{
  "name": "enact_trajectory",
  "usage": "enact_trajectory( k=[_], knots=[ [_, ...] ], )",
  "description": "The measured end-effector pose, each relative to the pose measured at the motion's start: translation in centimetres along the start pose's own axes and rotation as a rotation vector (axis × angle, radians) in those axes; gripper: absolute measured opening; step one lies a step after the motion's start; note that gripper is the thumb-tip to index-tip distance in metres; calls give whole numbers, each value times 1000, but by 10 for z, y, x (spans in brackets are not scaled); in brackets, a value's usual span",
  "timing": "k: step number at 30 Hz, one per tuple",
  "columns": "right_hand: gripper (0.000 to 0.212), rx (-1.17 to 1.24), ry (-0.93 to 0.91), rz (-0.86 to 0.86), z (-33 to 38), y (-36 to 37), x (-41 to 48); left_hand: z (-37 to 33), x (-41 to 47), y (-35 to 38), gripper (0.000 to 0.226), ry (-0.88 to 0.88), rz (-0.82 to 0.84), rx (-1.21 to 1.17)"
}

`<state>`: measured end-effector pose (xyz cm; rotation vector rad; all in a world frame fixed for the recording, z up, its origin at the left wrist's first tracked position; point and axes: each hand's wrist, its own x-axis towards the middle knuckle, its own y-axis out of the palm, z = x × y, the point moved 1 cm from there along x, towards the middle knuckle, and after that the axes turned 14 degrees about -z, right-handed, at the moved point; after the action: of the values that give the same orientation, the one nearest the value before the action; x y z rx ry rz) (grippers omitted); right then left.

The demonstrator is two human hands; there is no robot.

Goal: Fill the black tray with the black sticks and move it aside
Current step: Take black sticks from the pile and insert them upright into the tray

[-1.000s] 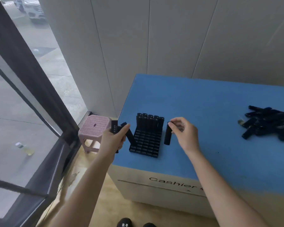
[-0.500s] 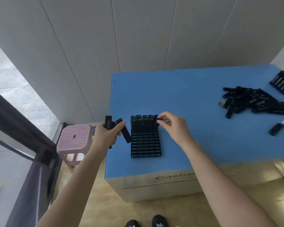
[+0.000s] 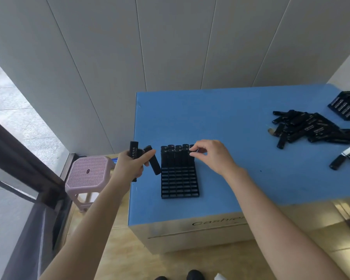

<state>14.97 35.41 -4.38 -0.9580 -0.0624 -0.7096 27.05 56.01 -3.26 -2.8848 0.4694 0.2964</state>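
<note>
A black gridded tray (image 3: 179,183) lies near the front left of the blue table top (image 3: 220,118). Its far rows hold several upright black sticks (image 3: 175,156); the nearer slots stand bare. My right hand (image 3: 208,156) pinches the top of a stick (image 3: 192,152) at the far right corner of the tray. My left hand (image 3: 130,164) hovers at the table's left edge and grips two black sticks (image 3: 152,161), one upright and one slanted toward the tray. A loose heap of black sticks (image 3: 307,127) lies at the right.
A second black tray (image 3: 347,105) filled with sticks sits at the far right edge. One stray stick (image 3: 337,162) lies right of the heap. A pink plastic stool (image 3: 88,174) stands on the floor left of the table, beside a dark window frame. White wall panels rise behind.
My right hand brought its stick from beside the tray to the far right corner slot and stood it there. The view swung right, revealing the second tray. My left hand kept its sticks.
</note>
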Motion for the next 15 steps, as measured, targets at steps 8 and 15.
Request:
enact_trajectory(
  k=[8, 15],
  knots=[
    [19, 330, 116, -76, 43, 12, -19, -3, -3, 3, 21, 10, 105, 24],
    [22, 499, 222, 115, 70, 25, -17, -5, -11, 13, 22, 39, 262, 122]
  ],
)
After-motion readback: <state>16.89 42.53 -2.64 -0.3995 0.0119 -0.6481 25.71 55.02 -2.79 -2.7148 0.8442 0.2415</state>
